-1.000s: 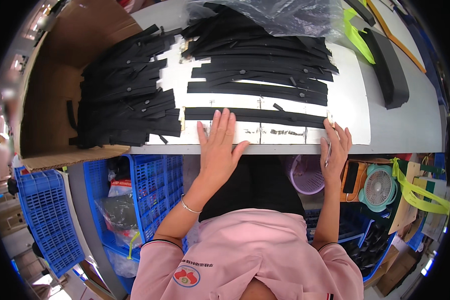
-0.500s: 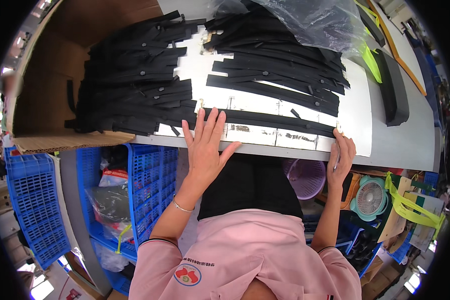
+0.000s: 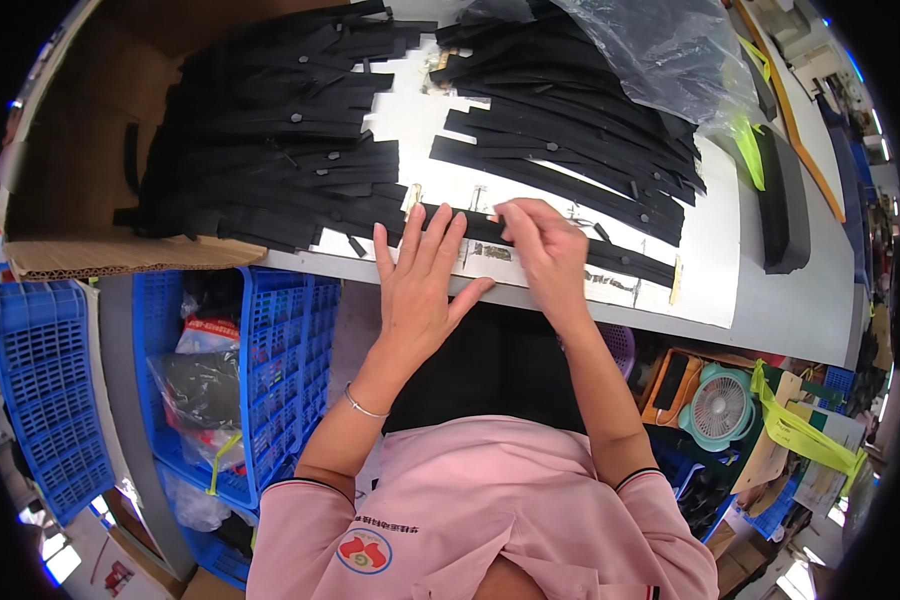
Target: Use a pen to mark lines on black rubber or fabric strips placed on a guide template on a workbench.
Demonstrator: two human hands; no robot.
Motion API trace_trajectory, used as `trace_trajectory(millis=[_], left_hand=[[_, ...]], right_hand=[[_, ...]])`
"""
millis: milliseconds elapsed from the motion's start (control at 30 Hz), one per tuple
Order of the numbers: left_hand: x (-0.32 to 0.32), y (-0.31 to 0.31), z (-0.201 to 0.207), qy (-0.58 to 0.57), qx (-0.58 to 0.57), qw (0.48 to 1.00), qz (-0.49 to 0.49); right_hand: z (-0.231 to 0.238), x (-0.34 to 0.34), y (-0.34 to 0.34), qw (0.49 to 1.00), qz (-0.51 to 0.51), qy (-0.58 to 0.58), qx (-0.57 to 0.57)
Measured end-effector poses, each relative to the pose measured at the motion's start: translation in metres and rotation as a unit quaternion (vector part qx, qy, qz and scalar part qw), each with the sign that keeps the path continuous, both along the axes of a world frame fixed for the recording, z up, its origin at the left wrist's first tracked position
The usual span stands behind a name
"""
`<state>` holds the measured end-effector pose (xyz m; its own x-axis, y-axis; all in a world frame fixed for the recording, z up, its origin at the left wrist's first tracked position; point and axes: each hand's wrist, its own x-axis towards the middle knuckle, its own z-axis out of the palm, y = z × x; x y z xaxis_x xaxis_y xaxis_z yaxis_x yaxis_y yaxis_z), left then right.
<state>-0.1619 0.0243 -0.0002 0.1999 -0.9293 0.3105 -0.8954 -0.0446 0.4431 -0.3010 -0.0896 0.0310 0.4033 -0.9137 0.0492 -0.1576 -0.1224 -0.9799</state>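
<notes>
My left hand [image 3: 422,275] lies flat with its fingers spread. Its fingertips press on the left end of a long black fabric strip [image 3: 625,260] along the near edge of a white marked board [image 3: 708,290]. Above the strip's left part, my right hand [image 3: 550,255] is closed, thumb and fingers pinched together; what they hold, if anything, is hidden. A small dark piece [image 3: 601,232] lies just beyond the strip. Many more black strips [image 3: 260,150] are piled at the left, and another group [image 3: 580,120] covers the board's far right.
An open cardboard box [image 3: 100,150] surrounds the left pile. Clear plastic film [image 3: 650,50] drapes over the far strips. A black foam block [image 3: 782,205] stands at the right. Below the table are blue crates [image 3: 280,350], a purple basket [image 3: 618,347] and a teal fan [image 3: 718,405].
My right hand has moved left from the strip's right end to near my left hand, its fingers curling in. My left hand stays on the strip. The view has shifted slightly.
</notes>
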Motion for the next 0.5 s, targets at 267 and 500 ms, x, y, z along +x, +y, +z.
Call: trace_trajectory(millis=[267, 500], left_hand=[[0.001, 0.000, -0.001, 0.002, 0.002, 1.000, 0.005], [0.000, 0.000, -0.001, 0.000, 0.005, 1.000, 0.005]], right_hand=[[-0.028, 0.017, -0.002, 0.992, 0.000, 0.054, -0.112], [-0.025, 0.021, -0.001, 0.986, -0.013, 0.079, -0.144]])
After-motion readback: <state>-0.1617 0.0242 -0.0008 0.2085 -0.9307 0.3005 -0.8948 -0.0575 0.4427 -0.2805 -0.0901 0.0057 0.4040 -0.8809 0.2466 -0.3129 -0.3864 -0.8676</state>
